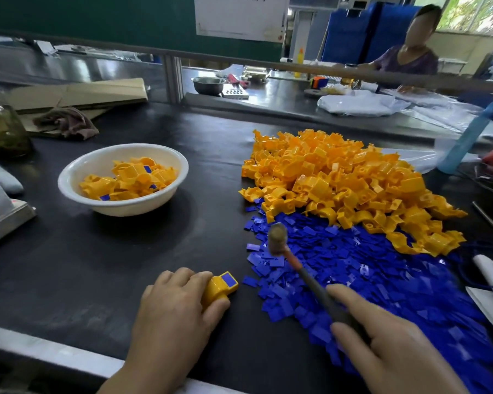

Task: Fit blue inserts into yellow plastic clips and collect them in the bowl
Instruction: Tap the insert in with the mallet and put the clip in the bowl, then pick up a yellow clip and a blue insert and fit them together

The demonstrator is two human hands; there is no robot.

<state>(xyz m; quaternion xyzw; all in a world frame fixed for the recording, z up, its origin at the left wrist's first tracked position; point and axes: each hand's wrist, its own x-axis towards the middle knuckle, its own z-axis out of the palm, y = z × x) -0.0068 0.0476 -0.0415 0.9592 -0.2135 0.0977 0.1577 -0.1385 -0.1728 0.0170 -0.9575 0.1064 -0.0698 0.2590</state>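
My left hand (172, 305) pins one yellow plastic clip (217, 287) to the black mat, fingers curled over it, its blue insert (230, 280) facing up. My right hand (382, 339) is wrapped round the small wooden-headed mallet (279, 240), head raised. A crooked tap could skid the clip or catch my fingertips. The white round bowl (69, 177) waits far left; loose heaps lie right.

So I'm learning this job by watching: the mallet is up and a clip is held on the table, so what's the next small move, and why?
Probably a light tap down onto the blue insert. The left hand steadies the yellow clip on the table with the insert facing up, and the right hand holds the mallet raised beside it.
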